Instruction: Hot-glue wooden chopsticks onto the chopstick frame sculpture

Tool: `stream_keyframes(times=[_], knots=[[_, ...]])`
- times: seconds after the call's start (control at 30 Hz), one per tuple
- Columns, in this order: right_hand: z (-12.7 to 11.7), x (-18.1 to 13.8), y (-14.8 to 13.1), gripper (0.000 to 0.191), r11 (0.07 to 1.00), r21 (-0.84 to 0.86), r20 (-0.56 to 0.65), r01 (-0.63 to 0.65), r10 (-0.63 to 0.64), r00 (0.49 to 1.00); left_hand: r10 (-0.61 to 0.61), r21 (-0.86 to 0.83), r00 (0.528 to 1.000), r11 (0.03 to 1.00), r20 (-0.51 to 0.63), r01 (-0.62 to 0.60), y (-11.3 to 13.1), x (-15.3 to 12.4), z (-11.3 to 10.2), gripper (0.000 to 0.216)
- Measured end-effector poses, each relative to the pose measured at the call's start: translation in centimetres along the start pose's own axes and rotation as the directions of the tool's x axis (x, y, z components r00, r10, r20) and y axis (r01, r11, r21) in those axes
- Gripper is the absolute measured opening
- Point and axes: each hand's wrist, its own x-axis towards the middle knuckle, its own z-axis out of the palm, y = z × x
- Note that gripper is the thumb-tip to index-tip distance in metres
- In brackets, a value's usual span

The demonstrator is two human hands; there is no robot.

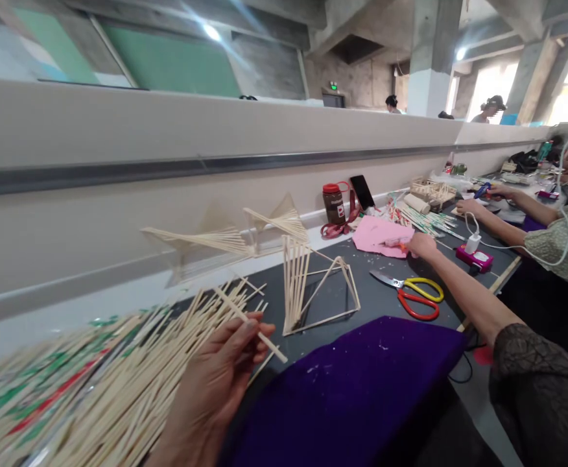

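Observation:
My left hand (233, 353) pinches a pale wooden chopstick (272, 347) between thumb and fingers, above a heap of loose chopsticks (133, 383). My right hand (421, 246) reaches to the edge of a pink sheet (376, 233). Its fingers are closed round a small thing with an orange part (402, 246); the rest is too small to make out. Between my hands stands a stick frame (291, 285), with a fan of sticks on its left side and a triangular end on its right. Scissors (401, 283) with one yellow and one red handle lie open near my right forearm.
Two fanned stick models (201, 239) lean at the wall. Behind the pink sheet stand a red-lidded bottle (333, 204) and a phone (362, 192). Purple cloth (362, 389) covers my lap. A white charger (473, 243) sits on a magenta power strip (476, 257). A co-worker's hands (473, 209) work at right.

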Motion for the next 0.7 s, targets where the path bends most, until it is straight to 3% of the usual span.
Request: stream_keyframes(times=[0.1,0.17,0.2,0.27,0.3,0.37,0.53,0.7], knots=[[-0.4,-2.7,-1.6,0.016,0.998,-0.022,-0.039,0.054,-0.055,0.998,0.002,0.031,0.998,1.000,0.056,-0.004,-0.4,-0.9,0.5,0.028],[0.0,-5.9,-3.5,0.024,0.974,0.071,-0.030,0.213,-0.212,0.977,0.043,0.055,0.994,0.997,0.105,-0.049,-0.9,-1.8,1.0,0.027],[0.3,-7.7,-4.6,0.023,0.909,0.193,-0.063,0.370,-0.365,0.929,0.078,0.065,0.987,0.994,0.142,-0.088,-1.2,-2.2,1.3,0.025],[0.9,-11.3,-6.9,0.018,0.693,0.366,-0.135,0.622,-0.621,0.772,0.167,0.070,0.965,0.980,0.201,-0.184,-1.8,-2.7,1.8,0.020],[1.3,-12.8,-7.9,0.017,0.587,0.405,-0.169,0.701,-0.705,0.688,0.187,0.077,0.955,0.975,0.231,-0.209,-2.1,-2.8,1.9,0.019],[2.4,-15.1,-9.8,0.015,0.476,0.484,-0.177,0.734,-0.768,0.615,0.209,0.099,0.937,0.965,0.280,-0.245,-2.6,-3.0,2.0,0.019],[5.5,-16.1,-12.1,0.011,0.509,0.687,-0.029,0.518,-0.693,0.720,0.236,0.209,0.911,0.925,0.339,-0.317,-2.7,-3.4,1.5,0.022],[6.0,-15.6,-12.3,0.007,0.446,0.772,-0.057,0.454,-0.663,0.747,0.257,0.277,0.912,0.895,0.320,-0.350,-2.7,-3.5,1.5,0.023]])
